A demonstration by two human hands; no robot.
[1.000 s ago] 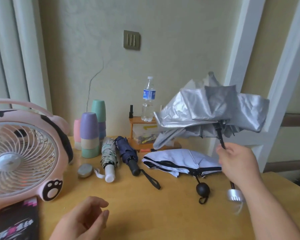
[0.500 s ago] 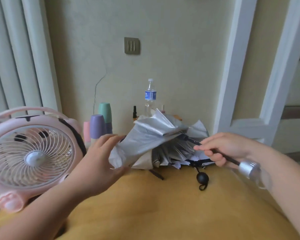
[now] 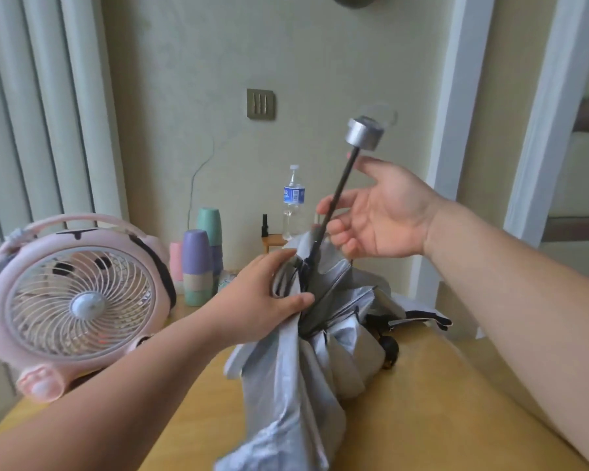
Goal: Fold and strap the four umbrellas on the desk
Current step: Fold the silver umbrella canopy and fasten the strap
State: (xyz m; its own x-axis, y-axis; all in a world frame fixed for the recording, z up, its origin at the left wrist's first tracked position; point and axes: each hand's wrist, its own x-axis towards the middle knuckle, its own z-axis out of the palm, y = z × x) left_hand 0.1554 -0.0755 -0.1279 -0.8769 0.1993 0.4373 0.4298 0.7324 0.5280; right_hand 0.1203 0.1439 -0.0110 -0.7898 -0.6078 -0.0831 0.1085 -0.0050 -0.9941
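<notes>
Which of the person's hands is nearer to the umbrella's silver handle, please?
Right. The right hand is just below the silver handle; the left hand grips the canopy lower down.

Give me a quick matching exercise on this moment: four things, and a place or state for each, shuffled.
1 left hand
2 silver umbrella's handle
3 water bottle
4 pink fan

A stands at the back by the wall
B raised in the air
C left side of the desk
D holds the silver canopy

Pairs: 1-D, 2-B, 3-A, 4-C
</notes>
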